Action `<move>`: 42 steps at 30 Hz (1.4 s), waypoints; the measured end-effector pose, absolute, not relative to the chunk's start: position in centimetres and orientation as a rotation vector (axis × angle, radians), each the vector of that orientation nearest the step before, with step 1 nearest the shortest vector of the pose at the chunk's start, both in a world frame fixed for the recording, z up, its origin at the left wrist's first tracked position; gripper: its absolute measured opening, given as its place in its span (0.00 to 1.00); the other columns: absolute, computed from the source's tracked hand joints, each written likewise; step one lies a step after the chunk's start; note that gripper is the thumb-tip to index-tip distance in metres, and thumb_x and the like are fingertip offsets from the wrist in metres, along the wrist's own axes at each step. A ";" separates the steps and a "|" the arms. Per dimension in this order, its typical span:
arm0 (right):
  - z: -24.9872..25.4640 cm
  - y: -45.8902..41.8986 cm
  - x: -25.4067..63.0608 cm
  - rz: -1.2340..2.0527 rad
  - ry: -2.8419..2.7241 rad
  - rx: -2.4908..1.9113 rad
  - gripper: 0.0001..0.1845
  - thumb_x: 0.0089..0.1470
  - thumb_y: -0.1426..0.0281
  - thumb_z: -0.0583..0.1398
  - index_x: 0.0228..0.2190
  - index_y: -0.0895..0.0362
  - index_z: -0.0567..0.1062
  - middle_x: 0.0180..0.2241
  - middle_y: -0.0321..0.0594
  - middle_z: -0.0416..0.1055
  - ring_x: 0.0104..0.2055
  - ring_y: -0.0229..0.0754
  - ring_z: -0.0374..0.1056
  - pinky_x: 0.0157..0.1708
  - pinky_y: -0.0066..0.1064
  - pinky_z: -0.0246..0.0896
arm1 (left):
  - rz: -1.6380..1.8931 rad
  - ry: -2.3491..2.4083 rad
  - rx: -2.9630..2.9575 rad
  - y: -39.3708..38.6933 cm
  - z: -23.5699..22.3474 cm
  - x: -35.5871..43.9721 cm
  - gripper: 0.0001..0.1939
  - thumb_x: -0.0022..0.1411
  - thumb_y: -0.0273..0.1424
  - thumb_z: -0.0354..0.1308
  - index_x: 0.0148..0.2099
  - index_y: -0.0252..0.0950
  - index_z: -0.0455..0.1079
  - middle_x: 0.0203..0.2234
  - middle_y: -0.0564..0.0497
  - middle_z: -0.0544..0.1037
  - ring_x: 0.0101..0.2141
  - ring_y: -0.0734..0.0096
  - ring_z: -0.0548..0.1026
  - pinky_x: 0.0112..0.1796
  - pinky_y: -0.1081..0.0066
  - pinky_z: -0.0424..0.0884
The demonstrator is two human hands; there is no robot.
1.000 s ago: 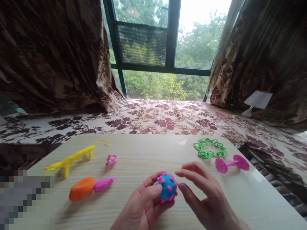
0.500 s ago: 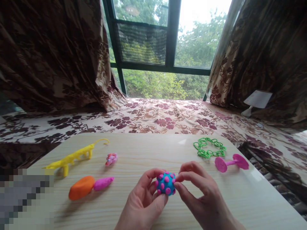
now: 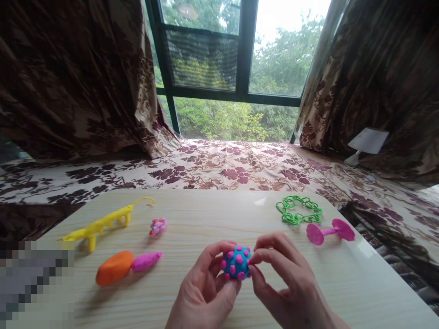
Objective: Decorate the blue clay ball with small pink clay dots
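Held over the worktop (image 3: 192, 210), clamped between thumb and fingers of the left grip (image 3: 207, 288): a blue ball (image 3: 236, 264), round, with no long axis to speak of. Just left of the right grip (image 3: 291, 278), within touch of both; pinched there, thumb to forefinger, on a pink dot (image 3: 248, 262) at the right edge. Matte and doughy-looking, studded with raised dots. Farther right: disc-ended pink spindle (image 3: 329, 232), ring of looped green strands (image 3: 294, 221). Leftward: smooth orange lump (image 3: 115, 268) meeting tapered pink piece (image 3: 147, 262).
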State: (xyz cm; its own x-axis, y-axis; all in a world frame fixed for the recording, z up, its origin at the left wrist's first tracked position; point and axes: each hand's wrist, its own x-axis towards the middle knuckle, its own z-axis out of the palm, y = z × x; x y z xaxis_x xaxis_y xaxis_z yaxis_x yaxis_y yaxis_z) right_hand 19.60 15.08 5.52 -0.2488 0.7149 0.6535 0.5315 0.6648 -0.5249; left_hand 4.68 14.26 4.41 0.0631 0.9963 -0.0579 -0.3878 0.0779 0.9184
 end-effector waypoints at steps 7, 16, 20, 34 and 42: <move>5.7 14.9 19.9 0.153 -2.013 -0.904 0.16 0.46 0.82 0.57 0.37 0.56 0.71 0.34 0.42 0.66 0.35 0.42 0.62 0.34 0.35 0.61 | 1.244 0.892 0.786 14.5 4.6 4.4 0.17 0.46 0.26 0.64 0.41 0.39 0.67 0.33 0.51 0.77 0.36 0.69 0.73 0.39 0.74 0.67; 5.6 15.0 19.8 0.391 -1.916 -0.960 0.14 0.49 0.80 0.57 0.38 0.54 0.72 0.35 0.42 0.64 0.37 0.41 0.62 0.36 0.35 0.62 | 1.208 0.882 0.794 14.5 4.5 4.1 0.17 0.47 0.27 0.64 0.42 0.38 0.67 0.35 0.50 0.76 0.36 0.70 0.73 0.39 0.74 0.68; 5.4 14.9 19.8 0.261 -1.949 -0.873 0.17 0.47 0.82 0.57 0.39 0.55 0.72 0.35 0.43 0.64 0.36 0.42 0.62 0.34 0.35 0.61 | 1.196 0.852 0.757 14.7 3.8 3.9 0.18 0.47 0.28 0.64 0.43 0.38 0.68 0.35 0.49 0.77 0.37 0.69 0.73 0.40 0.73 0.68; 7.1 14.6 19.7 0.449 -1.922 -0.870 0.17 0.48 0.81 0.55 0.39 0.56 0.73 0.35 0.43 0.63 0.38 0.42 0.63 0.35 0.34 0.63 | 0.993 0.801 0.487 14.6 5.4 3.4 0.16 0.52 0.26 0.59 0.46 0.32 0.67 0.40 0.42 0.75 0.40 0.62 0.74 0.45 0.62 0.67; 7.1 14.5 20.0 0.522 -1.910 -0.882 0.16 0.49 0.81 0.56 0.39 0.55 0.73 0.37 0.42 0.62 0.39 0.41 0.63 0.37 0.32 0.62 | 0.971 0.790 0.558 14.6 4.7 3.2 0.16 0.51 0.27 0.60 0.45 0.34 0.69 0.39 0.44 0.75 0.39 0.64 0.73 0.43 0.63 0.67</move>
State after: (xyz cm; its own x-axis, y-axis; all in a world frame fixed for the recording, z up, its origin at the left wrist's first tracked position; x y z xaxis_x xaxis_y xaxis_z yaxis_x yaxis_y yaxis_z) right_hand 19.98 14.53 7.07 -0.3035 0.7591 0.5759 0.3610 0.6509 -0.6679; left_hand 3.24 14.61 4.67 0.3313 0.8824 -0.3340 -0.5066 0.4650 0.7260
